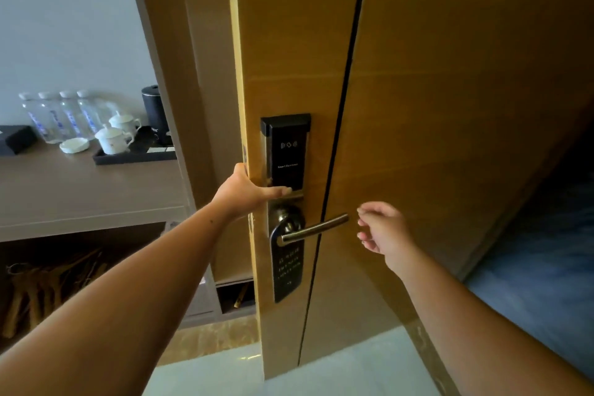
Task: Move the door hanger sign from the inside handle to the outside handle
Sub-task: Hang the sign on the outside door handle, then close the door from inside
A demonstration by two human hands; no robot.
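Observation:
A dark door hanger sign with pale lettering hangs from the metal lever handle on the face of the wooden door that I see, below a black card-reader lock. My left hand grips the door's edge, thumb on the face beside the lock and fingers wrapped behind it. My right hand hovers just right of the lever's tip, fingers loosely curled, holding nothing and not touching the handle. The handle on the door's other side is hidden.
Left of the door stands a counter with several water bottles, two lidded cups, a black tray and a dark kettle. Wooden hangers lie on the shelf below. Blue carpet lies at right.

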